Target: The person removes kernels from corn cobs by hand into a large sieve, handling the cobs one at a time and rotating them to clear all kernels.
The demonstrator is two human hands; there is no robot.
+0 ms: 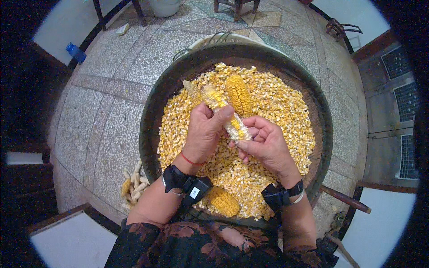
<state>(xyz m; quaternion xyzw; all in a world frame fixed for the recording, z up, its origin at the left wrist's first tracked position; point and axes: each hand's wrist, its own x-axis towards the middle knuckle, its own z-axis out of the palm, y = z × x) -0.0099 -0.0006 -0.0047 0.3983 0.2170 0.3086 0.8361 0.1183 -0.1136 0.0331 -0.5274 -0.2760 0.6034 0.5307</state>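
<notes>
My left hand [208,134] grips a partly shelled corn cob [223,109], its thumb across the middle. Only some rows of yellow kernels remain on that cob. At the cob's near end, my right hand [264,144] holds it between thumb and fingers. Both hands are above a wide round basket [323,110] with a dark rim, filled with loose corn kernels [285,134]. A full ear of corn [238,93] lies on the kernels beyond my hands, and another ear [224,201] lies near my body. Behind the held cob, a pale cob [191,89] is partly hidden.
Bare cobs [135,186] lie in a pile on the speckled floor at the left. A wooden handle [347,199] sticks out at the basket's lower right. Farther off are a white bucket [164,7], a wooden stool [237,7] and a blue plastic bottle [76,52].
</notes>
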